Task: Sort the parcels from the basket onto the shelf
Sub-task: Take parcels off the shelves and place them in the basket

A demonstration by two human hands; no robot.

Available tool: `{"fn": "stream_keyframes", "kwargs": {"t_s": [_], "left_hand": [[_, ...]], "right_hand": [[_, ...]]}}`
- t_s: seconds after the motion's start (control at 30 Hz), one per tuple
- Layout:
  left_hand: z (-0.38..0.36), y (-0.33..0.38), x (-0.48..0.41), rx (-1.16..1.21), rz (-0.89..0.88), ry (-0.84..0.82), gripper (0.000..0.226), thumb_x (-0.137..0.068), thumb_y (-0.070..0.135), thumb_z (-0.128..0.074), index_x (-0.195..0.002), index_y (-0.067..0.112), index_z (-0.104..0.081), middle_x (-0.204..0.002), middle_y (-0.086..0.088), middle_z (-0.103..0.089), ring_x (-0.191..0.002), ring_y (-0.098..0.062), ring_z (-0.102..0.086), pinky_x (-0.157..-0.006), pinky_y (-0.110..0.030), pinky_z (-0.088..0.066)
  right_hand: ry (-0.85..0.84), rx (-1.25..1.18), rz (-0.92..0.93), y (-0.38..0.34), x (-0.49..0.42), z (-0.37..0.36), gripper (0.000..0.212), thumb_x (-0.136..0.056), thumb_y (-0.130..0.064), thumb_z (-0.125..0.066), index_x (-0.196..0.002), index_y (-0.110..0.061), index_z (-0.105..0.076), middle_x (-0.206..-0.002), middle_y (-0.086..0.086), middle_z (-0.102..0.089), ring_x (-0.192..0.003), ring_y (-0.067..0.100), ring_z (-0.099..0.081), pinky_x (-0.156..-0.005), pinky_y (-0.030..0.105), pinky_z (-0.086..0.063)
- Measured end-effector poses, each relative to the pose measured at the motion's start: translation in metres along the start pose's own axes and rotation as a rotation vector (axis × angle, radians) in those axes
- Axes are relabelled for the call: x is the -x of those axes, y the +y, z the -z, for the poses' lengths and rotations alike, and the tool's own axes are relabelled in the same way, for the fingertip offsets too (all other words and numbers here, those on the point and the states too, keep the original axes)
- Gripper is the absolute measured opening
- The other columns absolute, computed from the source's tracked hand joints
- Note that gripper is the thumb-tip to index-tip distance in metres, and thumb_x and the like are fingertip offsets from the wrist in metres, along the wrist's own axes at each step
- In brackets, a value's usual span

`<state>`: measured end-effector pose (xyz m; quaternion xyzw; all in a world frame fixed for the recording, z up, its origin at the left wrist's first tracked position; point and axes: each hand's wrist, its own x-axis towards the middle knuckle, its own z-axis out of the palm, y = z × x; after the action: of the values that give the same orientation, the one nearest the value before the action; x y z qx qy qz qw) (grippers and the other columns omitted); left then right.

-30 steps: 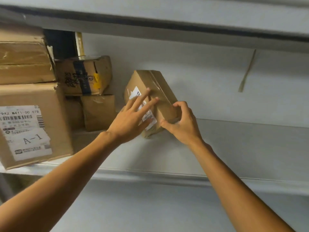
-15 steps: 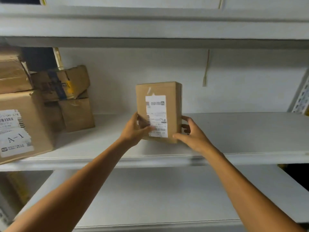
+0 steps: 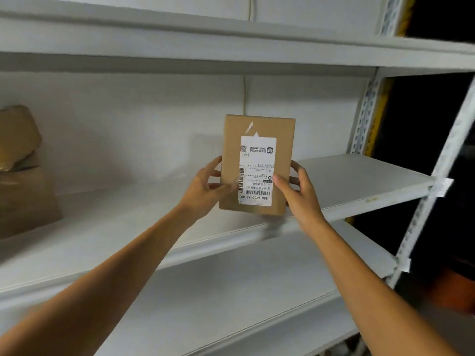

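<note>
Shelving fills the view, and the middle shelf (image 3: 359, 186) now shows its bare right end. The stacked boxes (image 3: 23, 188), close beside the hands a second ago, have slid to the far left edge. The parcel (image 3: 231, 140) was tilted next to those boxes; it is now upright and well apart from them. Its label (image 3: 257, 170) faces the person, print turned sideways. Whether its bottom edge rests on the board or hangs just above it cannot be told. The left hand (image 3: 205, 186) and right hand (image 3: 300, 196) grip its two sides low down, fingers curled behind, thumbs on the front. A free spot seems chosen, and the set-down looks close.
</note>
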<state>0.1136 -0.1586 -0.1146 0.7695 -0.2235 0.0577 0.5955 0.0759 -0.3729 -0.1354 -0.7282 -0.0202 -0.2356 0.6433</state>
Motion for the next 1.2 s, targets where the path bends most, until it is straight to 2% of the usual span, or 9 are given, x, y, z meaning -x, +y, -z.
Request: {"fn": "stream_keyframes", "kwargs": {"t_s": [0.13,0.33,0.53,0.67,0.8,0.87,0.93,1.03,1.2], "left_hand": [[-0.067,0.006,-0.015,0.13,-0.086,-0.145,0.053,-0.082,0.028,-0.074,-0.118,0.055,-0.045,-0.108,0.007,-0.057,-0.106,-0.022,-0.062,-0.078,-0.026,-0.052],[-0.192,0.022,0.004,0.332,-0.13,-0.425,0.062,-0.083,0.024,-0.071,-0.137,0.036,-0.043,-0.131,0.0,-0.052,-0.108,-0.02,-0.059,-0.075,-0.02,-0.054],[-0.307,0.029,0.083,0.397,-0.095,-0.765,0.063,-0.08,0.026,-0.074,-0.136,0.031,-0.045,-0.123,0.006,-0.055,-0.105,-0.014,-0.06,-0.067,-0.013,-0.053],[-0.37,0.032,0.148,0.307,-0.093,-0.946,0.061,-0.081,0.033,-0.073,-0.135,0.032,-0.045,-0.12,0.011,-0.056,-0.116,-0.013,-0.053,-0.087,-0.023,-0.049],[-0.418,0.029,0.216,0.195,-0.047,-1.066,0.071,-0.082,0.037,-0.071,-0.144,0.023,-0.037,-0.14,0.008,-0.045,-0.12,-0.005,-0.045,-0.086,-0.011,-0.037],[-0.438,0.03,0.245,0.154,-0.012,-1.114,0.072,-0.083,0.032,-0.071,-0.145,0.02,-0.035,-0.127,0.014,-0.043,-0.106,0.001,-0.046,-0.075,0.001,-0.037],[-0.455,0.027,0.268,0.114,0.001,-1.183,0.068,-0.084,0.03,-0.071,-0.143,0.021,-0.038,-0.127,0.015,-0.045,-0.111,-0.005,-0.048,-0.076,-0.005,-0.046],[-0.48,0.017,0.298,0.075,0.044,-1.273,0.06,-0.084,0.026,-0.071,-0.138,0.02,-0.045,-0.126,-0.001,-0.058,-0.114,-0.022,-0.057,-0.092,-0.044,-0.052],[-0.511,0.003,0.334,-0.009,0.095,-1.338,0.046,-0.085,0.027,-0.07,-0.126,0.03,-0.05,-0.111,0.001,-0.062,-0.103,-0.021,-0.062,-0.084,-0.042,-0.055]], "right_hand": [[0.185,0.062,-0.019,0.002,0.022,0.06,0.047,-0.089,-0.045,-0.062,-0.129,-0.047,-0.04,-0.111,-0.02,-0.059,-0.098,-0.003,-0.059,-0.076,0.024,-0.051],[0.506,0.162,-0.092,-0.002,0.103,0.166,0.052,-0.089,-0.039,-0.064,-0.138,-0.033,-0.044,-0.114,-0.014,-0.063,-0.096,-0.003,-0.064,-0.073,0.018,-0.053],[0.827,0.3,-0.261,0.0,0.24,0.24,0.054,-0.092,-0.034,-0.061,-0.14,-0.027,-0.037,-0.11,-0.014,-0.064,-0.097,0.007,-0.066,-0.076,0.031,-0.058],[0.96,0.288,-0.39,0.006,0.333,0.274,0.045,-0.092,-0.034,-0.061,-0.132,-0.03,-0.042,-0.112,0.002,-0.068,-0.093,0.017,-0.071,-0.073,0.039,-0.06],[1.047,0.263,-0.519,0.018,0.41,0.301,0.046,-0.092,-0.034,-0.062,-0.133,-0.023,-0.043,-0.106,0.005,-0.07,-0.089,0.022,-0.071,-0.075,0.044,-0.06],[1.074,0.255,-0.553,0.026,0.444,0.312,0.046,-0.092,-0.03,-0.062,-0.133,-0.016,-0.045,-0.099,-0.001,-0.071,-0.085,0.016,-0.072,-0.069,0.038,-0.061],[1.092,0.213,-0.597,0.036,0.474,0.321,0.044,-0.093,-0.029,-0.062,-0.131,-0.013,-0.046,-0.103,-0.001,-0.069,-0.088,0.017,-0.071,-0.071,0.037,-0.06],[1.107,0.171,-0.666,0.05,0.509,0.336,0.038,-0.093,-0.029,-0.062,-0.126,-0.016,-0.049,-0.112,0.005,-0.067,-0.089,0.015,-0.067,-0.061,0.021,-0.055],[1.093,0.098,-0.772,0.074,0.55,0.355,0.036,-0.094,-0.029,-0.059,-0.126,-0.018,-0.047,-0.109,0.002,-0.065,-0.088,0.011,-0.063,-0.06,0.018,-0.051]]}}
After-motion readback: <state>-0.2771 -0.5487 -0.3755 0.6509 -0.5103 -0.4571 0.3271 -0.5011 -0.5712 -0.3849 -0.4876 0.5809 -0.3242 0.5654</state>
